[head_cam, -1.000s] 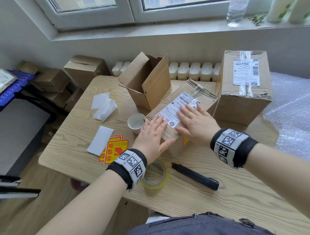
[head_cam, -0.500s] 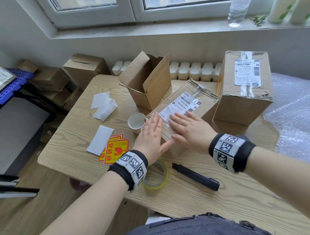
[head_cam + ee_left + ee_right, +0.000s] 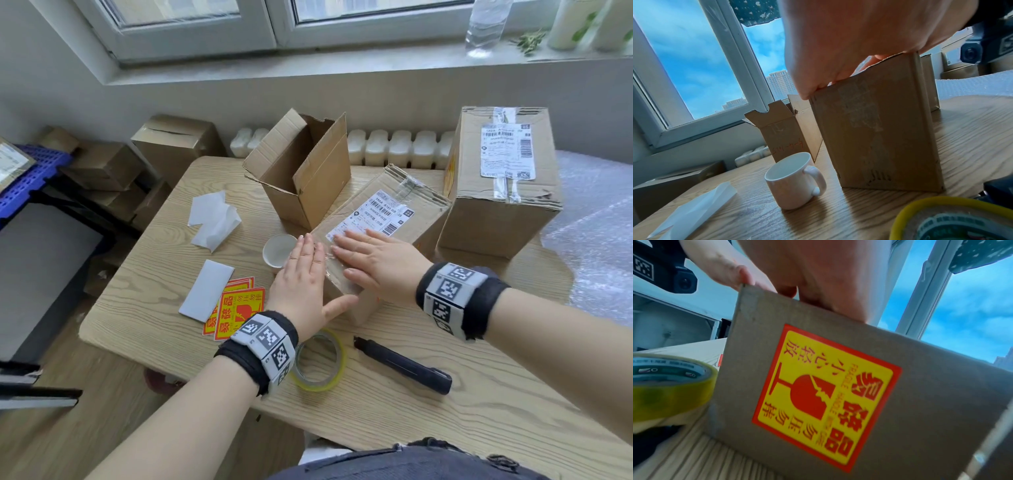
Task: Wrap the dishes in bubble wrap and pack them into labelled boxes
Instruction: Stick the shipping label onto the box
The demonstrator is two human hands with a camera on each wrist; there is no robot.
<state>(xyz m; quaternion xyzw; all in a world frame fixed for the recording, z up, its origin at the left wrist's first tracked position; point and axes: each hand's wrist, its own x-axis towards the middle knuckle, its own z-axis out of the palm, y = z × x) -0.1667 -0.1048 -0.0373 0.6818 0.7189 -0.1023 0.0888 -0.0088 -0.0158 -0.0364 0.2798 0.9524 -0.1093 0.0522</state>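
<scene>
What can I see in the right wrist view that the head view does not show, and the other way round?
Only the right wrist view shows the whole red and yellow fragile sticker on the side of the closed box. Only the head view shows the shipping label on top, the white cup, the black knife and the open box. Both show the right hand flat on the closed box and the tape roll.

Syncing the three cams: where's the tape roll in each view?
Head: tape roll lies flat near the table's front edge, partly under the left wrist, left of the black utility knife.
Left wrist: yellow rim in the bottom right corner.
Right wrist: at the left edge.
Shared landmark: the sealed box both hands press.
</scene>
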